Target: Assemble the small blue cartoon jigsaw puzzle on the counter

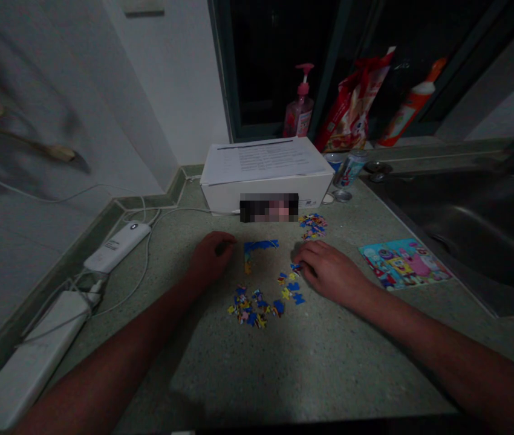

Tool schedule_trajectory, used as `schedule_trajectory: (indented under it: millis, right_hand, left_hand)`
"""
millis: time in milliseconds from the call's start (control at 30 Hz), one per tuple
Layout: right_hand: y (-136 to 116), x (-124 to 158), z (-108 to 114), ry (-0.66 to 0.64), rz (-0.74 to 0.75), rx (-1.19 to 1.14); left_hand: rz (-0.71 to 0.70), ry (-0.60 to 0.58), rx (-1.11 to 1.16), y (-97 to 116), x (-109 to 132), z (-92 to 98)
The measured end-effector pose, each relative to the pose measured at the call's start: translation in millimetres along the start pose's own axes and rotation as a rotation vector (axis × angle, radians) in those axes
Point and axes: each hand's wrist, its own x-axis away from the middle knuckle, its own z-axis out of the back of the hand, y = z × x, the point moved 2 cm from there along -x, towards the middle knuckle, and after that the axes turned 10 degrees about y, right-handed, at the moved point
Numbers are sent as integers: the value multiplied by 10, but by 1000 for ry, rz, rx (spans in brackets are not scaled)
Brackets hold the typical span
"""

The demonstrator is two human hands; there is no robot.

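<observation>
Speckled grey-green stone desk (329, 368) in dim light. Left hand (211, 257) lies curled, too dark to tell whether it grips anything, just beside an L-shaped strip of joined blue jigsaw pieces (252, 249). Right hand (332, 272) rests half-open, nothing visible in it, fingertips (300, 257) at loose multicoloured jigsaw pieces (252, 308), which scatter toward six o'clock. Glossy cartoon picture card (404, 264) lies at three o'clock, white cardboard box (266, 196) at twelve.
</observation>
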Motion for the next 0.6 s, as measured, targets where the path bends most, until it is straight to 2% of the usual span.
schedule_trajectory:
  millis: [600]
  right_hand:
    - [-81, -14, 47, -1, 55, -35]
  left_hand:
    - [4, -4, 8, 21, -7, 10]
